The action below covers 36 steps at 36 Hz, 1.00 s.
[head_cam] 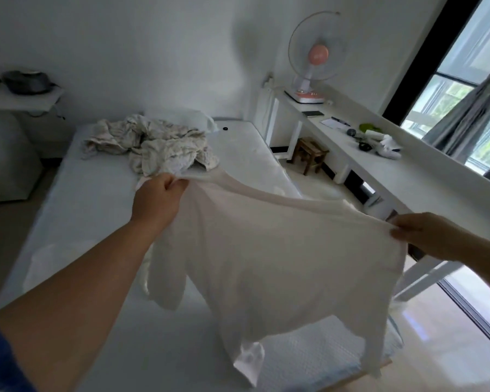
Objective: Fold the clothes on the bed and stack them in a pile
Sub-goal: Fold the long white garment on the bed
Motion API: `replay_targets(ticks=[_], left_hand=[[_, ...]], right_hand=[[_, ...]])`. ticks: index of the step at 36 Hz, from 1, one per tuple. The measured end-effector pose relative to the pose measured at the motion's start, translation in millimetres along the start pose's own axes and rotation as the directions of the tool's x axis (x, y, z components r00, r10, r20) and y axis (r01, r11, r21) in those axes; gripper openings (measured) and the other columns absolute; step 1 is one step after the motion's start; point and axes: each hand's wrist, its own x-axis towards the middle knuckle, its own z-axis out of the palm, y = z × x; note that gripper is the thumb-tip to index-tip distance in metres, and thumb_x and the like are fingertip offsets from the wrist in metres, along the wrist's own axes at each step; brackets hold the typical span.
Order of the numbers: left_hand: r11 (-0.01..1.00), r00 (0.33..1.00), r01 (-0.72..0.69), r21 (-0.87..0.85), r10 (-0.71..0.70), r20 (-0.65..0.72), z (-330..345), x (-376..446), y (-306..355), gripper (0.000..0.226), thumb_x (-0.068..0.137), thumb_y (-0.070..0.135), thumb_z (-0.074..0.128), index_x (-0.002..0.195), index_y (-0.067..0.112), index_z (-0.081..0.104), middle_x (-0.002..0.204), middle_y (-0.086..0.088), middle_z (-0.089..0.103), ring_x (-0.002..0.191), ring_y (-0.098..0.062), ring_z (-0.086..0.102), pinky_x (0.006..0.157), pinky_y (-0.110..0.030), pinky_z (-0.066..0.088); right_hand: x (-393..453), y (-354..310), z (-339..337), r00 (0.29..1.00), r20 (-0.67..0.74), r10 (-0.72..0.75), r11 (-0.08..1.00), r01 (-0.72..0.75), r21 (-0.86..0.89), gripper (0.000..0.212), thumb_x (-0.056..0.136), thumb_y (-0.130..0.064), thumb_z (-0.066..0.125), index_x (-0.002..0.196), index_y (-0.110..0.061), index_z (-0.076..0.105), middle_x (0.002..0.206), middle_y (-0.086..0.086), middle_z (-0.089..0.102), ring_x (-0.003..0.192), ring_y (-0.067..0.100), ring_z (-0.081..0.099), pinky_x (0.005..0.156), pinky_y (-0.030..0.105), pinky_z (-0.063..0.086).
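We hold one pale long-sleeved shirt (266, 250) up over the bed (96, 222), our two hands well apart with the top edge stretched between them. Our left hand (157, 200) pinches one end of that edge, thumb and fingers curled into the cloth; our right hand (425, 236) pinches the other end the same way. The shirt hangs below both hands: one sleeve drops beneath the left hand, and a second sleeve trails down below the right hand past the bed's near corner. The lower part of the shirt looks blurred, so we cannot tell whether it touches the mattress.

Just beyond our left hand lies one crumpled heap of light, faintly patterned clothes (150, 142) on the bed; how many garments it holds we cannot count. Past that heap sits one white pillow (187, 116), and beside it one small dark round object (225, 128).

Beyond our right hand runs one long white desk (393, 171). At its far end stands one fan (314, 52) with a pink hub. Nearer our right hand the desk carries a scatter of small items, among them one green object (367, 127); the rest are too small to name. Under the desk, between our two hands in the view, stands one small wooden stool (310, 154). Far to the left of our left hand, one shelf (23, 100) bears one dark pot (27, 82).
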Motion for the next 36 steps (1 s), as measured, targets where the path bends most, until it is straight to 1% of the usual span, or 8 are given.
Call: replay_targets(ticks=[4, 8, 12, 18, 26, 30, 33, 36], left_hand=[[0.985, 0.986, -0.17, 0.021, 0.17, 0.0, 17, -8, 24, 0.039, 0.091, 0.031, 0.056, 0.059, 0.012, 0.043, 0.055, 0.0, 0.042, 0.06, -0.023, 0.04, 0.055, -0.033, 0.016], [0.954, 0.957, -0.289, 0.079, 0.287, 0.03, 40, -12, 55, 0.044, 0.089, 0.033, 0.059, 0.054, 0.015, 0.039, 0.055, -0.006, 0.043, 0.056, -0.023, 0.04, 0.053, -0.032, 0.021], [0.962, 0.957, -0.273, -0.021, 0.273, 0.099, 76, -17, 91, 0.048, 0.089, 0.033, 0.06, 0.05, 0.018, 0.036, 0.044, 0.002, 0.037, 0.046, -0.01, 0.039, 0.05, -0.016, 0.031], [0.978, 0.953, -0.122, -0.172, 0.164, 0.254, 134, -19, 150, 0.033, 0.088, 0.031, 0.061, 0.066, 0.006, 0.061, 0.062, -0.016, 0.06, 0.059, -0.026, 0.056, 0.059, -0.035, 0.043], [0.886, 0.944, 0.201, -0.419, -0.061, 0.324, 174, -54, 172, 0.02, 0.087, 0.026, 0.06, 0.069, 0.019, 0.067, 0.063, -0.007, 0.065, 0.053, -0.01, 0.059, 0.05, -0.018, 0.045], [0.876, 0.944, 0.309, -0.371, -0.236, 0.23, 179, -79, 131, 0.023, 0.088, 0.026, 0.059, 0.068, 0.017, 0.064, 0.06, -0.007, 0.062, 0.053, -0.006, 0.055, 0.052, -0.015, 0.04], [0.86, 0.909, 0.417, -0.294, -0.389, 0.15, 181, -104, 80, 0.026, 0.084, 0.031, 0.064, 0.062, 0.02, 0.061, 0.052, 0.005, 0.057, 0.049, -0.003, 0.05, 0.049, -0.011, 0.035], [0.811, 0.831, 0.555, -0.186, -0.549, 0.09, 184, -142, 13, 0.028, 0.083, 0.034, 0.063, 0.063, 0.016, 0.058, 0.049, 0.003, 0.05, 0.05, -0.009, 0.047, 0.049, -0.018, 0.033]], right_hand=[[23, 27, 2, 0.973, -0.136, 0.184, 0.966, -0.154, 0.206, 0.017, 0.094, -0.012, 0.052, 0.103, -0.004, 0.063, 0.078, 0.012, 0.057, 0.066, 0.026, 0.054, 0.056, 0.028, 0.04], [39, 51, 0, 0.896, -0.058, 0.441, 0.583, -0.237, 0.777, 0.009, 0.098, -0.015, 0.045, 0.103, -0.013, 0.053, 0.081, 0.01, 0.051, 0.037, 0.012, 0.059, 0.027, 0.016, 0.036], [62, 81, -16, 0.846, -0.054, 0.531, 0.276, -0.112, 0.955, 0.006, 0.098, -0.014, 0.044, 0.101, -0.017, 0.049, 0.09, 0.002, 0.049, 0.068, 0.023, 0.063, 0.054, 0.035, 0.058], [116, 144, -63, 0.782, -0.361, 0.508, 0.557, 0.021, 0.831, 0.014, 0.092, -0.021, 0.05, 0.081, -0.025, 0.058, 0.076, 0.001, 0.052, 0.062, 0.014, 0.048, 0.061, 0.029, 0.04], [230, 137, -132, 0.819, -0.516, 0.25, 0.822, 0.102, 0.561, 0.021, 0.076, -0.04, 0.048, 0.089, -0.037, 0.064, 0.078, -0.003, 0.057, 0.078, 0.021, 0.052, 0.064, 0.032, 0.04], [292, 71, -99, 0.919, -0.395, -0.016, 0.871, 0.207, 0.445, 0.014, 0.085, -0.032, 0.053, 0.087, -0.029, 0.066, 0.089, 0.006, 0.053, 0.062, 0.016, 0.046, 0.059, 0.022, 0.037], [325, 14, -37, 0.952, -0.218, -0.215, 0.919, 0.272, 0.284, 0.03, 0.093, -0.021, 0.047, 0.114, -0.006, 0.061, 0.098, 0.014, 0.056, 0.091, 0.033, 0.056, 0.057, 0.011, 0.036], [331, -42, 50, 0.93, -0.059, -0.363, 0.911, 0.367, 0.185, 0.03, 0.094, -0.02, 0.048, 0.115, -0.005, 0.062, 0.118, 0.019, 0.059, 0.112, 0.037, 0.052, 0.086, 0.032, 0.042]])
